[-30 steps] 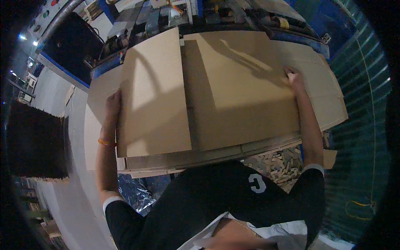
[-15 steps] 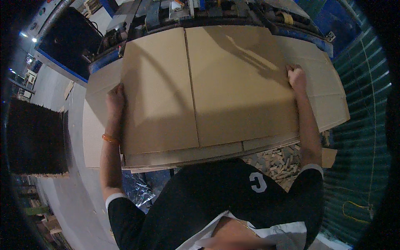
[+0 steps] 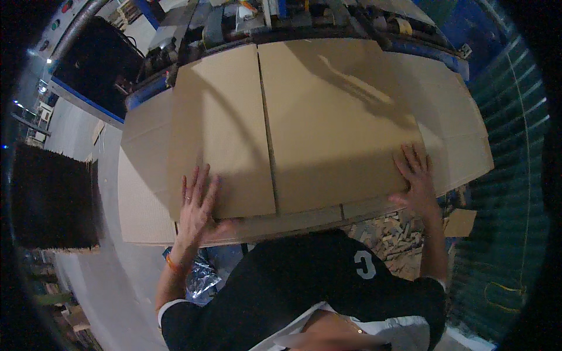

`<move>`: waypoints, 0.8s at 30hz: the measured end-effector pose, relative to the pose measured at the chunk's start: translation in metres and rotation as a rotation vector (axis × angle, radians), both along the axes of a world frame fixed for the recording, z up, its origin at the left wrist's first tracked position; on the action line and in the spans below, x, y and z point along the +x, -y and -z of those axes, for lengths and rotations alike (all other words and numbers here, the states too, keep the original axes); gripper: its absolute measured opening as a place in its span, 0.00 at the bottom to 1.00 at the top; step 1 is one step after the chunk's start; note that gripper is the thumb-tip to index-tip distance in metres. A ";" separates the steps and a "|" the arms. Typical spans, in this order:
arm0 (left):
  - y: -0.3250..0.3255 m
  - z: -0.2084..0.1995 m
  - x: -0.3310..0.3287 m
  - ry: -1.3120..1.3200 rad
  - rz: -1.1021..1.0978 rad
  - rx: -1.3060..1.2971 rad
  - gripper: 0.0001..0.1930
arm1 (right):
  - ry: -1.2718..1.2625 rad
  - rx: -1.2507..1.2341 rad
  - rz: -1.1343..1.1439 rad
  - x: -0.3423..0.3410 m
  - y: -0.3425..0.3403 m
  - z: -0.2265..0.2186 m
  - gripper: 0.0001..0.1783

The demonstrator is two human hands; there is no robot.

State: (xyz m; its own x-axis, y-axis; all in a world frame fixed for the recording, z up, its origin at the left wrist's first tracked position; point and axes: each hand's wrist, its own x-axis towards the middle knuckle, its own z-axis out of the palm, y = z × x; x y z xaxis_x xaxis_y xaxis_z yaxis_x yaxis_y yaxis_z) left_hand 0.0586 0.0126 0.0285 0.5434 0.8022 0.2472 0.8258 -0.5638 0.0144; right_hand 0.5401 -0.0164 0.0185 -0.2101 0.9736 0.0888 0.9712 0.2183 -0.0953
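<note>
A brown cardboard sheet (image 3: 333,117) with a dark slot down its middle lies on top of larger cardboard sheets (image 3: 451,123) in front of me. My left hand (image 3: 199,207) rests over the sheet's near left corner, fingers spread and pointing away from me. Over the near right corner, my right hand (image 3: 415,178) is spread open too, its thumb turned inward. Neither hand grips anything. An orange band (image 3: 173,264) circles my left wrist.
Behind the sheets stands a machine (image 3: 281,23) with dark rollers and belts. Cardboard scraps (image 3: 389,234) lie heaped below the near edge, beside clear plastic film (image 3: 202,281). A green corrugated wall (image 3: 497,205) is at right; a dark stack (image 3: 55,196) stands at left.
Both hands have let go of the top sheet's side edges and drawn back toward me. They now lie spread near its front corners. The sheet has hardly shifted.
</note>
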 end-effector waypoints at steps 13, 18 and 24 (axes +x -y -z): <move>-0.147 0.009 -0.017 0.003 0.111 0.301 0.29 | -0.155 0.054 0.091 -0.004 -0.147 0.010 0.33; -0.201 -0.009 0.015 -0.037 -0.072 0.500 0.34 | 0.053 0.239 0.153 -0.023 -0.199 0.016 0.26; -0.062 -0.020 -0.066 0.276 -0.512 0.912 0.29 | -0.215 0.420 0.671 0.091 -0.071 0.021 0.34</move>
State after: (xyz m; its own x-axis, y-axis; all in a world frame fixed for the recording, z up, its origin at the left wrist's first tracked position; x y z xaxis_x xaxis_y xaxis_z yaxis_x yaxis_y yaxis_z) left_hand -0.0075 0.0749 0.0490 0.0296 0.3697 0.9287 0.9989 -0.0448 -0.0140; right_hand 0.6306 0.0548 -0.0029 0.4682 0.7630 0.4456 0.8777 -0.3435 -0.3341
